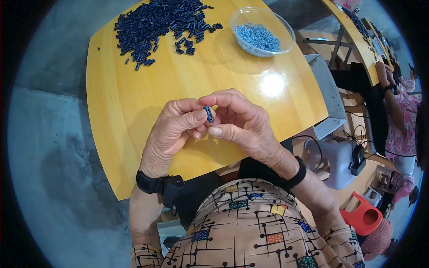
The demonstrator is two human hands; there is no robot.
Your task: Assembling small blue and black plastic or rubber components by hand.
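A small dark blue plastic part [208,115] is held up over the near side of the yellow table. My left hand [175,123] pinches it between thumb and fingers. My right hand [239,119] curls in from the other side, its thumb and forefinger tips at the two ends of the same part. Fingers partly cover the part, so its full shape is hidden. At the far left of the table lies a large heap of similar dark blue parts [163,27]. A clear plastic bowl [289,42] to its right contains many small shiny metal pieces [258,38].
The yellow wooden table [134,102] has a bright glare spot on its right side. Beside it are a grey metal box [328,89], a pale plastic stool [333,163], cables and a red plastic stool [364,214]. Another person's hand [384,73] rests at a second table.
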